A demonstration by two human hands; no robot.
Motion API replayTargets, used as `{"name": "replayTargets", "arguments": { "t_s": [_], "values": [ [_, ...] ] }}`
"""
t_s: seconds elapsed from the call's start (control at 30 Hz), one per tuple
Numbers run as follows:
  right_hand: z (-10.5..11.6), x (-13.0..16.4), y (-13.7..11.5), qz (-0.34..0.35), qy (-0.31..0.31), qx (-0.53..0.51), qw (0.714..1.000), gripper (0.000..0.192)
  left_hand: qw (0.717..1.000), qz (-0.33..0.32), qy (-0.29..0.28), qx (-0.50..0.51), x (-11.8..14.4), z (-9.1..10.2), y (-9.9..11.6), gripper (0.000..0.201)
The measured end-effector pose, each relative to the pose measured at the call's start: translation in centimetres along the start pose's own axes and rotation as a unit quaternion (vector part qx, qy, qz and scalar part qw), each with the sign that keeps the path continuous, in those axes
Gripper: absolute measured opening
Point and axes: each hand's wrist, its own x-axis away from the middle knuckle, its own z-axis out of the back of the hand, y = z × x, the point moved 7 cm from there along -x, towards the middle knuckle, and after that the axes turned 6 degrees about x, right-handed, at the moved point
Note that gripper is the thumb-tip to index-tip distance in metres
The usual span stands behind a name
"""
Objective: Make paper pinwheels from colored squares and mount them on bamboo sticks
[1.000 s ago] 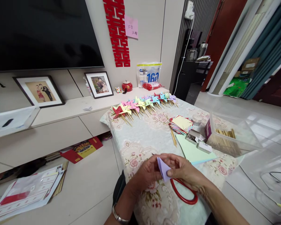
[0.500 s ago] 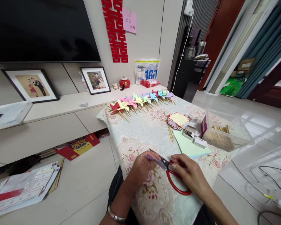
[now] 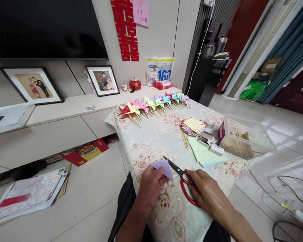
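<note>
A small piece of purple paper [image 3: 164,168] is pinched between the thumb and fingers of my left hand [image 3: 153,179], low over the near part of the table. My right hand [image 3: 204,190] grips the red handles of a pair of scissors [image 3: 178,169], with some fingers through the loops. The dark blades point up and left, just beside the paper's right edge, and look nearly together. Farther back lies a stack of coloured paper squares [image 3: 192,126] beside a few thin wooden sticks [image 3: 184,139]. Light green sheets [image 3: 203,154] lie right of the scissors.
Rows of paper pinwheels [image 3: 151,105] on sticks lie at the table's far side. A clear plastic box [image 3: 244,134] of sticks stands at the right, near a small open box [image 3: 204,140] and a white box [image 3: 216,149]. A flowered cloth [image 3: 141,151] covers the table.
My left hand has turned so the purple paper now faces up more flatly. The scissors have come away from the paper to its right. The view has tipped slightly downward.
</note>
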Motion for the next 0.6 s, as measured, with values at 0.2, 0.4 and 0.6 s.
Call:
{"name": "replayTargets", "arguments": {
  "t_s": [0.2,0.4,0.6],
  "values": [
    [1.0,1.5,1.2,-0.051,0.047,-0.084,0.994,0.030,0.999,-0.024,0.034,-0.017,0.5,0.3,0.6,0.027],
    [-0.2,3.0,3.7,-0.150,0.017,-0.260,0.954,0.038,1.000,-0.018,0.017,0.010,0.8,-0.2,1.0,0.027],
    [-1.4,4.1,1.9,-0.165,-0.038,-0.505,0.846,0.044,0.995,0.029,0.008,0.094,0.9,-0.2,0.8,0.031]
  ]
}}
